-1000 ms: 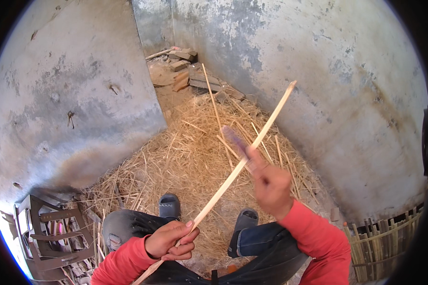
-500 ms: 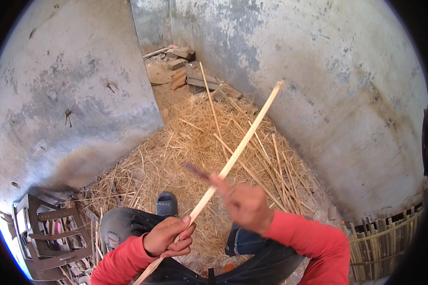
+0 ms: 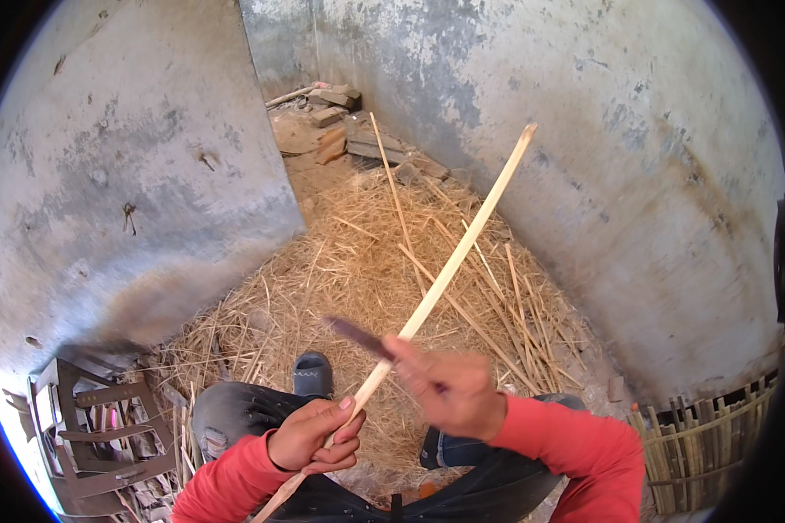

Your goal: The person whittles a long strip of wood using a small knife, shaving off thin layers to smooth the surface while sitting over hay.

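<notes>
A long pale strip of split wood or bamboo (image 3: 471, 240) slants from my lap up to the far right. My left hand (image 3: 319, 436) is closed around its lower part, with the tail end running down past my left wrist. In my right hand (image 3: 452, 385) is a knife (image 3: 355, 335) with a dark, narrow blade that points to the left. The blade lies across the strip just beyond my left hand, and my right thumb is close to the strip. Slight motion blur softens the right fingers. Most of the knife's handle is hidden in my grip.
Straw-like shavings (image 3: 340, 253) cover the floor between two worn walls, with loose sticks (image 3: 506, 322) on the right. Bricks and rubble (image 3: 349, 131) lie in the far corner. A dark broken frame (image 3: 105, 436) stands at left, a slatted basket (image 3: 706, 444) at right.
The strip's far end has risen a little and moved right. My right hand and the knife are slightly lower and less blurred. My left hand keeps its hold.
</notes>
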A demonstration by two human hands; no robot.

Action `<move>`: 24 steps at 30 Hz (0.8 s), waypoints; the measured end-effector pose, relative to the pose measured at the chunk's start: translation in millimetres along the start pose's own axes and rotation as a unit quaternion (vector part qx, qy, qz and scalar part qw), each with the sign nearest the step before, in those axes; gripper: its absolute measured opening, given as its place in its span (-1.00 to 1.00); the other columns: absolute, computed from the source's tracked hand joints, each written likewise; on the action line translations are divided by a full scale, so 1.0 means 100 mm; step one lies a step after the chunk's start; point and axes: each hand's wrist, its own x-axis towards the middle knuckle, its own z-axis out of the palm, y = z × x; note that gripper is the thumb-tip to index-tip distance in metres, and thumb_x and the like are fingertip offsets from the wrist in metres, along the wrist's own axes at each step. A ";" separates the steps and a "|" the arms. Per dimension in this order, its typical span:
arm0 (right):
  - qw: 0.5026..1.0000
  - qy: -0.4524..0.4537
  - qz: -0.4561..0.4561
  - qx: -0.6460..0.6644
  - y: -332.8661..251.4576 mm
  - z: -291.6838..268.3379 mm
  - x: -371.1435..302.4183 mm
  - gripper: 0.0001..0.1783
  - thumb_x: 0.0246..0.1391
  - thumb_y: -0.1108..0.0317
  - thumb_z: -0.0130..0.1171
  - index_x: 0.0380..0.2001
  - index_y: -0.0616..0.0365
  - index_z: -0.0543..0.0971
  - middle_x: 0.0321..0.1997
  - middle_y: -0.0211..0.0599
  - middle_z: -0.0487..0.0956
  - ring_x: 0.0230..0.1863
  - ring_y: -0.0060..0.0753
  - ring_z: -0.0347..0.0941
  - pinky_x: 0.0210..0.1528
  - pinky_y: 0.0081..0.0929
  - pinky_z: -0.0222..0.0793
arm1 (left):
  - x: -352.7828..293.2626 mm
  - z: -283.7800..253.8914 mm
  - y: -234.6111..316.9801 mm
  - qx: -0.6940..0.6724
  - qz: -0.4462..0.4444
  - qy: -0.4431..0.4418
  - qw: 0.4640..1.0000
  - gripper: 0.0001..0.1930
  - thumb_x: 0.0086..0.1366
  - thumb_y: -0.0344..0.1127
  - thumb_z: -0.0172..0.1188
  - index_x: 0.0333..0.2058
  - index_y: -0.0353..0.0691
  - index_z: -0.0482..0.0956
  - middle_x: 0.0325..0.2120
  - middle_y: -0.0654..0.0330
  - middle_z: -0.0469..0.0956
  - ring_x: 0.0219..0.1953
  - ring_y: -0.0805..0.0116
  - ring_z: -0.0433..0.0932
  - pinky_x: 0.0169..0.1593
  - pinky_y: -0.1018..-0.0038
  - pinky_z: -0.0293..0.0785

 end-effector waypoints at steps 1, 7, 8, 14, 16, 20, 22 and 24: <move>0.999 0.030 0.022 0.010 0.05 -0.08 0.02 -0.48 0.29 0.47 0.18 0.30 0.29 0.48 -0.50 -0.24 0.62 -0.58 -0.56 0.45 -0.49 -0.54 0.42 | 0.00 0.01 -0.01 0.004 0.009 -0.001 1.000 -0.47 0.65 0.05 -0.33 -0.47 -0.16 0.27 -0.83 0.38 0.09 -0.86 0.54 0.04 -0.71 0.59 0.02; 0.979 0.123 0.137 0.089 0.24 -0.25 0.06 -0.35 0.16 0.45 0.37 0.32 0.28 0.46 -0.25 -0.20 0.74 -0.34 -0.62 0.61 -0.28 -0.55 0.54 | 0.02 0.07 -0.13 0.171 0.075 0.152 0.971 -0.54 0.65 -0.01 -0.23 -0.37 -0.19 0.40 -0.78 0.36 0.22 -0.81 0.59 0.14 -0.68 0.61 0.13; 0.978 0.119 0.146 0.092 0.24 -0.25 0.06 -0.32 0.13 0.45 0.40 0.32 0.27 0.46 -0.20 -0.19 0.75 -0.30 -0.61 0.63 -0.25 -0.54 0.55 | 0.02 0.09 -0.15 0.202 0.082 0.184 0.958 -0.56 0.65 -0.02 -0.21 -0.35 -0.20 0.42 -0.77 0.36 0.24 -0.80 0.60 0.17 -0.67 0.62 0.15; 0.981 0.013 0.144 0.132 0.12 0.01 0.00 -0.25 0.04 0.52 0.49 0.32 0.25 0.47 -0.04 -0.17 0.71 -0.15 -0.64 0.59 -0.12 -0.59 0.51 | 0.11 0.19 -0.20 0.319 0.123 0.209 0.916 -0.58 0.64 -0.05 -0.15 -0.20 -0.28 0.50 -0.74 0.42 0.29 -0.75 0.66 0.22 -0.63 0.63 0.14; 0.985 0.011 0.130 0.114 0.09 0.05 0.02 -0.28 0.04 0.52 0.50 0.30 0.21 0.51 -0.10 -0.20 0.73 -0.18 -0.67 0.58 -0.13 -0.60 0.51 | 0.16 0.20 -0.23 0.346 0.143 0.203 0.905 -0.59 0.63 -0.06 -0.15 -0.17 -0.29 0.52 -0.73 0.41 0.31 -0.74 0.66 0.25 -0.61 0.63 0.17; 0.980 0.027 0.152 0.128 0.07 0.06 0.04 -0.38 0.07 0.50 0.44 0.24 0.13 0.58 -0.21 -0.04 0.74 -0.30 -0.64 0.62 -0.23 -0.55 0.54 | 0.15 0.22 -0.20 0.347 0.131 0.220 0.902 -0.66 0.62 -0.15 -0.05 -0.16 -0.29 0.58 -0.73 0.39 0.37 -0.71 0.65 0.33 -0.59 0.57 0.25; 0.978 0.019 0.159 0.135 0.05 0.02 0.07 -0.38 0.06 0.53 0.43 0.24 0.13 0.58 -0.23 -0.05 0.74 -0.31 -0.67 0.60 -0.24 -0.55 0.54 | 0.14 0.22 -0.19 0.349 0.131 0.217 0.902 -0.67 0.61 -0.15 -0.05 -0.16 -0.29 0.59 -0.73 0.39 0.38 -0.70 0.65 0.34 -0.58 0.57 0.26; 0.977 0.009 0.161 0.138 0.03 -0.02 0.08 -0.37 0.05 0.56 0.41 0.24 0.13 0.58 -0.24 -0.04 0.74 -0.31 -0.67 0.59 -0.24 -0.55 0.54 | 0.13 0.21 -0.20 0.357 0.133 0.217 0.899 -0.67 0.61 -0.16 -0.04 -0.16 -0.30 0.59 -0.74 0.38 0.38 -0.69 0.64 0.35 -0.57 0.57 0.27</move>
